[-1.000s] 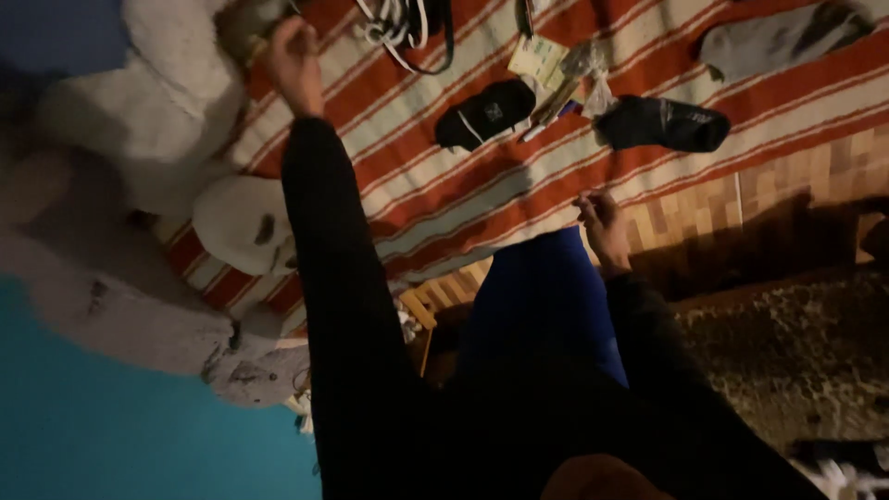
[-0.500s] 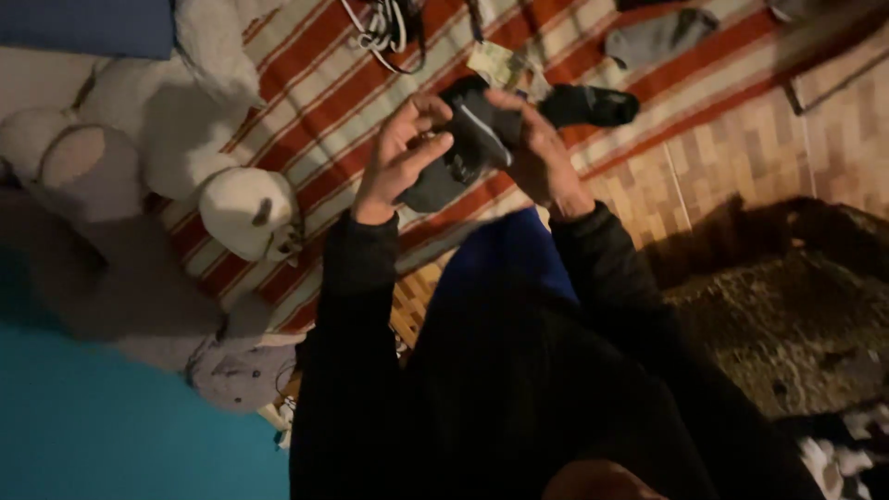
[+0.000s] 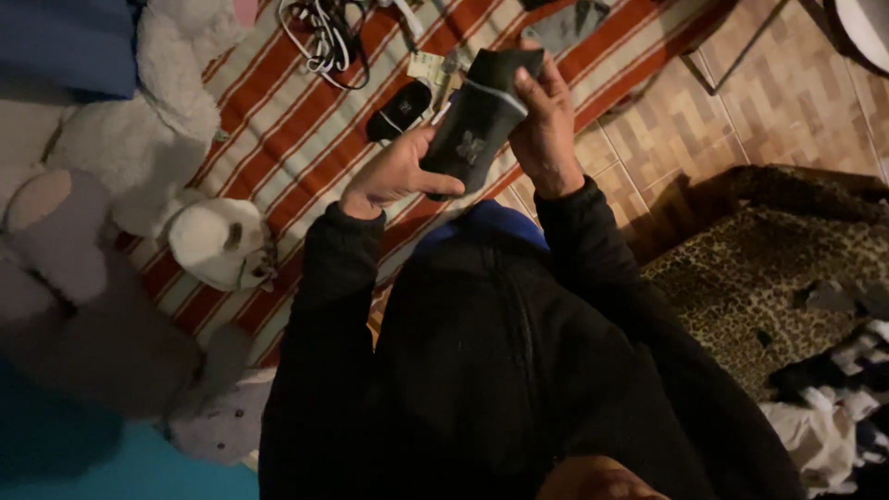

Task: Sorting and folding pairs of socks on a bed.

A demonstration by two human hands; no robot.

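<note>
Both hands, left hand (image 3: 394, 176) and right hand (image 3: 544, 125), now grip the dark grey fabric sock (image 3: 474, 125), lifted above the red-striped woven rug (image 3: 306, 120).

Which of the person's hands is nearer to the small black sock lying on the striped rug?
Left. The left hand grips the lower end of the held dark sock, just below the black sock on the rug. The right hand holds the upper end, farther to the right.

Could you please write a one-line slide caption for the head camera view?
Both hands, left hand and right hand, hold a dark sock above a striped rug.
</note>
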